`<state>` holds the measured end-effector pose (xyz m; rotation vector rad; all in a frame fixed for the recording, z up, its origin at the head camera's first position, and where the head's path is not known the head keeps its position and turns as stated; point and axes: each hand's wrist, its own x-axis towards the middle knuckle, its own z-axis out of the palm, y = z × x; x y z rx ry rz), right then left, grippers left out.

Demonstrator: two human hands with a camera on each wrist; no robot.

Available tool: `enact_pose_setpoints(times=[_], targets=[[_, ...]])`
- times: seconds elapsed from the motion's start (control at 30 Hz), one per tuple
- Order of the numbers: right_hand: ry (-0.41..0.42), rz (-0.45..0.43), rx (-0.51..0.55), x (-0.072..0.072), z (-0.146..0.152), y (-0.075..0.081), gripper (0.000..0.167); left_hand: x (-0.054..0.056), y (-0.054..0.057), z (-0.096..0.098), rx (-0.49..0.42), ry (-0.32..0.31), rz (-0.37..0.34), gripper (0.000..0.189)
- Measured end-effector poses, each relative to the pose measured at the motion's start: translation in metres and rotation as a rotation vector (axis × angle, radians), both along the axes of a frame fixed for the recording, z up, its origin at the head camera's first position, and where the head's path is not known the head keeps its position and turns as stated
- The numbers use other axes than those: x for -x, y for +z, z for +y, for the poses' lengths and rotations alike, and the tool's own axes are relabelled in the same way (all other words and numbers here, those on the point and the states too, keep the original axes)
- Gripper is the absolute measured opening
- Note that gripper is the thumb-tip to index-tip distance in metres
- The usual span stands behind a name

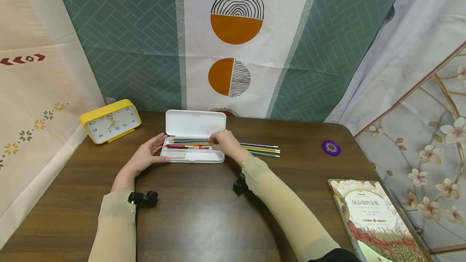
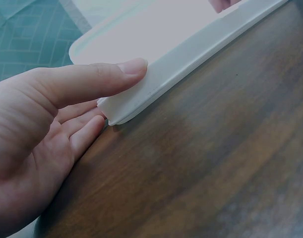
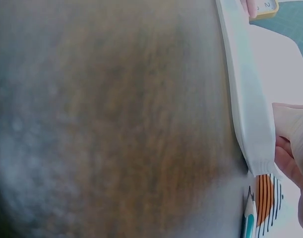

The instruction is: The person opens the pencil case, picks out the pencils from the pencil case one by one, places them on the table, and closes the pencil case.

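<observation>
A white pencil case [image 1: 204,157] lies with its lid [image 1: 195,123] raised at the back. Its tray holds a white eraser [image 1: 175,155], a red pen [image 1: 182,146] and pencils [image 1: 182,140]. My left hand [image 1: 145,155] holds the left end, thumb on the front wall [image 2: 156,82] and fingers against the side. Bent over the tray's right part, my right hand [image 1: 226,144] pinches a pencil among those inside; its fingertips are partly hidden. Several more pencils [image 1: 260,149] lie on the table just right of the case, a teal one [image 3: 248,223] nearest the front.
On the brown wooden table [image 1: 189,213], a yellow alarm clock [image 1: 111,121] stands at the back left. A purple tape roll [image 1: 331,147] lies at the right, with a book [image 1: 376,219] in front of it. Patterned curtains [image 1: 131,51] hang behind the table.
</observation>
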<state>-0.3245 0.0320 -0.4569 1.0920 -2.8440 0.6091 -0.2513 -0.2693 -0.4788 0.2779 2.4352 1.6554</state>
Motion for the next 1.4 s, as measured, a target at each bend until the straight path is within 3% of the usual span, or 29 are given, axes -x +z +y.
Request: enact_pose_setpoints(times=[0.33,0.63,1.4], targets=[[0.014,0.036,0.005,-0.0009,0.0007,-0.0005,0.009,0.0004,-0.0009,-0.0010,0.003,-0.003,0.007,0.103],[0.006,-0.009,0.009,-0.0003,0.0010,0.0007,0.011,0.0020,-0.0028,-0.0021,0.000,-0.006,0.021,0.104],[-0.009,-0.027,0.012,0.0009,0.0007,-0.0006,0.011,0.0029,-0.0055,-0.0032,0.027,-0.003,0.012,0.104]])
